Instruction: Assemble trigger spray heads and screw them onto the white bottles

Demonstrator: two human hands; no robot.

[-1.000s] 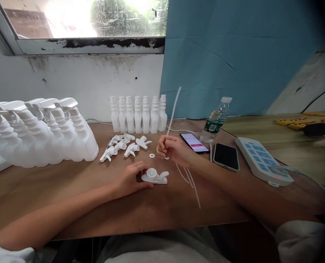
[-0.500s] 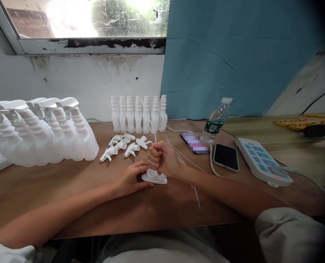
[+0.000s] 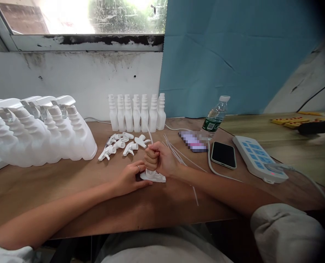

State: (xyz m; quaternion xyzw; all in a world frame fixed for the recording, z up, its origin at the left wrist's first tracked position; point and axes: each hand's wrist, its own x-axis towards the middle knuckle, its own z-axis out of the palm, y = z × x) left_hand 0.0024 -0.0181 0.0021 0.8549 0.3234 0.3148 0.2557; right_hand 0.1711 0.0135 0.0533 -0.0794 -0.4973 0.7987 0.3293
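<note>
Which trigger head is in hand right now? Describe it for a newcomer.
Find the row of small white bottles by the wall, then come straight toward the near edge. The white trigger head lies alone, touched by the left hand. Unlike the loose trigger heads behind, it has the right hand holding a thin tube on it.

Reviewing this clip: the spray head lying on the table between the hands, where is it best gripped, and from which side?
Grip the spray head by its flat rear end, coming in low from the left, as the left hand does. It lies on its side with the round collar facing up. The right hand, fisted on the thin tube, sits over that collar, so the top and right look blocked.
</note>
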